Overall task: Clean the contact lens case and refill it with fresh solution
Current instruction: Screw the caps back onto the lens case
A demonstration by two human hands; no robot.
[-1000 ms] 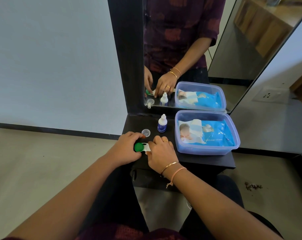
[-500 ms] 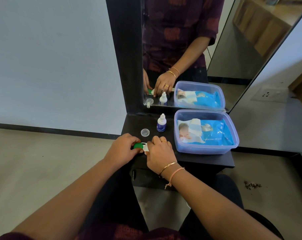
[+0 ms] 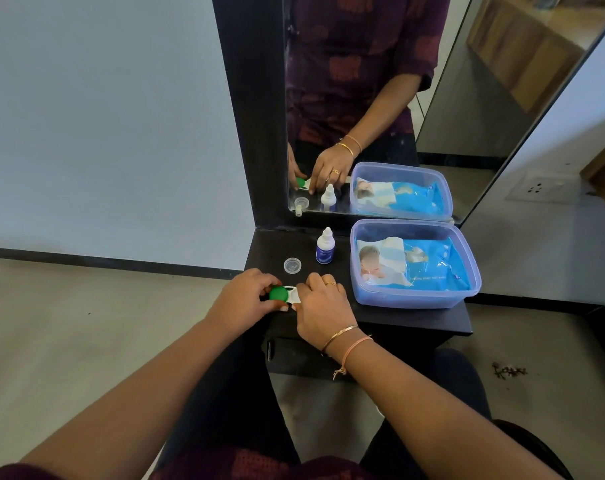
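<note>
A white contact lens case (image 3: 291, 294) with a green cap (image 3: 278, 294) lies near the front left of the dark shelf (image 3: 411, 318). My left hand (image 3: 245, 296) curls its fingers and thumb around the green cap. My right hand (image 3: 320, 310) covers the case's right half and holds it down; that half is hidden. A small white solution bottle (image 3: 325, 250) with a blue label stands upright behind the hands. A clear round cap (image 3: 292, 265) lies on the shelf to the bottle's left.
A clear plastic tub (image 3: 415, 299) holding a blue pack of wet wipes (image 3: 415, 263) fills the shelf's right side. A mirror (image 3: 380, 98) rises behind the shelf and reflects the hands and objects. Floor lies on both sides.
The hands stay on the case. The left hand's fingers have shifted slightly around the green cap. The camera has drifted a little.
</note>
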